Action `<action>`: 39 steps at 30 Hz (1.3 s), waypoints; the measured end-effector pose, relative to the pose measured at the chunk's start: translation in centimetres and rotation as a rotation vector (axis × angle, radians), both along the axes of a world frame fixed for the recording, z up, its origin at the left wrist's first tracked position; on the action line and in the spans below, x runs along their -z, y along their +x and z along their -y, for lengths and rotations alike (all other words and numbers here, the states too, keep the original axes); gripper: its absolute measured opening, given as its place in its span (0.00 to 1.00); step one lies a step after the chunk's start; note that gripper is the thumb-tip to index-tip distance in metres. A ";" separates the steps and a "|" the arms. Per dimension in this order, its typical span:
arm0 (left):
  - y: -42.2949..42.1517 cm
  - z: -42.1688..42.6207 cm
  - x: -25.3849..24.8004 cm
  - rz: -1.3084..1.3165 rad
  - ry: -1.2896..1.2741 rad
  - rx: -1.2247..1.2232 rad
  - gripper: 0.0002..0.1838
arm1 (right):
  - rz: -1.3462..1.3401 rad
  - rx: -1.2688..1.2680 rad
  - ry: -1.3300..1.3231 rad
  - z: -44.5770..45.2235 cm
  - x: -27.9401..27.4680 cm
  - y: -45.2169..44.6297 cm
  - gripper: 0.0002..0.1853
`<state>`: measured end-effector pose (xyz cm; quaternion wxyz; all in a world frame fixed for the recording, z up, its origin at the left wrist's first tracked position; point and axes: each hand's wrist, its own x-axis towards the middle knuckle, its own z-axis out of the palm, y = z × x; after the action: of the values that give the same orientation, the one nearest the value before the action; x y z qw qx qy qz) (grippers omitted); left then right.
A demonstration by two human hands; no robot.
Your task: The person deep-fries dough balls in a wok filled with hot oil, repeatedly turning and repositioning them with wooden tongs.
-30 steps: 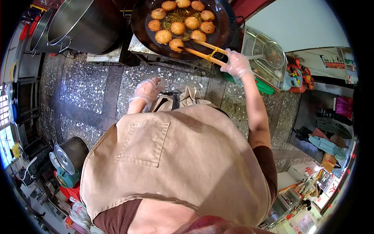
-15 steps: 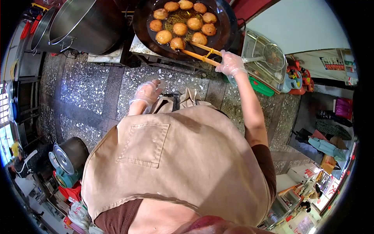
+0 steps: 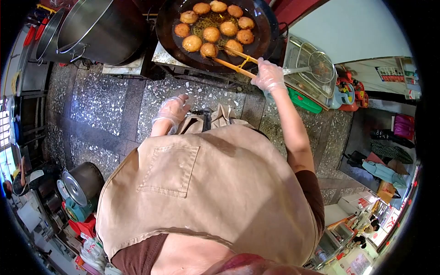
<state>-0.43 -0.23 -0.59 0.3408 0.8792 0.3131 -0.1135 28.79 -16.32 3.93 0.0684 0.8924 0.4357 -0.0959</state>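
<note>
My right hand [image 3: 269, 75], in a clear plastic glove, is closed around a pair of long wooden tongs [image 3: 234, 68] with a yellow tie across the two sticks. The tongs' tips reach over the near rim of a wide dark wok [image 3: 167, 43]. One tip is at a golden fried ball [image 3: 209, 50], the other by a second fried ball [image 3: 233, 47]; whether they touch is unclear. Several more balls float in the oil. My left hand [image 3: 172, 111], gloved too, hangs over the floor before the apron [image 3: 215, 178], fingers loosely apart and holding nothing.
Right of the wok is a metal tray [image 3: 306, 85] with a wire-mesh strainer [image 3: 321, 67] on it, and a green container [image 3: 306, 101] beneath. Large metal pots [image 3: 103, 34] stand at the left. A lidded pot [image 3: 85, 181] is at lower left, beside the speckled floor [image 3: 101, 103].
My right hand has shifted slightly left with the tongs. The balls have hardly moved, and my left hand stays where it was. A person's arm has appeared at the far left edge.
</note>
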 end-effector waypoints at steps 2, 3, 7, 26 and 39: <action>0.0 0.0 -0.1 0.002 0.002 0.011 0.20 | 0.007 0.006 0.006 -0.1 0.0 -0.1 0.28; 0.0 -0.1 -0.1 0.002 0.002 0.011 0.20 | 0.007 0.006 0.007 -0.1 0.0 -0.1 0.28; 0.1 0.0 -0.4 -0.004 0.012 0.014 0.19 | 0.009 0.004 0.024 -0.2 0.2 0.0 0.28; 1.3 -0.7 -0.8 -0.053 -0.030 0.013 0.20 | 0.053 0.003 0.074 -0.9 -0.1 0.4 0.29; 1.8 -1.0 -0.8 -0.028 -0.023 0.021 0.19 | 0.028 0.053 0.017 -1.7 -0.7 0.7 0.36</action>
<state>1.41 0.75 0.23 0.3454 0.8768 0.3072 -0.1329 29.48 -14.63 4.64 0.0645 0.9053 0.4118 -0.0816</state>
